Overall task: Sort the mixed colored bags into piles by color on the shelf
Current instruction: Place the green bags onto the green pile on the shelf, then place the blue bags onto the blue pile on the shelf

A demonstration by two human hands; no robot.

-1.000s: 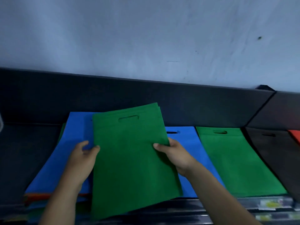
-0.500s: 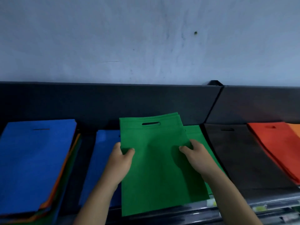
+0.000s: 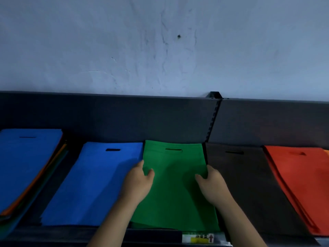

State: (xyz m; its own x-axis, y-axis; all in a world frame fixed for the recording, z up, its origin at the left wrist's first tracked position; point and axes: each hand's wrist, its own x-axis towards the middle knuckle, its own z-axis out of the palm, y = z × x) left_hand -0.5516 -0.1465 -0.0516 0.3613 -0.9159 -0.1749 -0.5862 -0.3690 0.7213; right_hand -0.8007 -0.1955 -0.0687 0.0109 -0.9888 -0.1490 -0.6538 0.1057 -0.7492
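Observation:
A green bag [image 3: 175, 189] lies flat on the green pile in the middle of the shelf, its handle slot toward the wall. My left hand [image 3: 138, 182] grips its left edge, thumb on top. My right hand [image 3: 211, 184] grips its right edge the same way. Left of it lies a blue pile [image 3: 96, 184]. At the far left sits the mixed stack [image 3: 23, 166] with a blue bag on top and orange and green edges showing below. To the right lie a black pile [image 3: 249, 184] and a red-orange pile [image 3: 300, 184].
The dark shelf back panel [image 3: 124, 118] rises behind the piles, with a slotted upright [image 3: 212, 118] between green and black. A pale wall stands above. A yellow and white label [image 3: 199, 238] sits on the shelf's front edge.
Both hands carried the green bag rightward from over the mixed stack and lowered it flat onto the green pile. The view shifted right, bringing the black and red-orange piles into sight.

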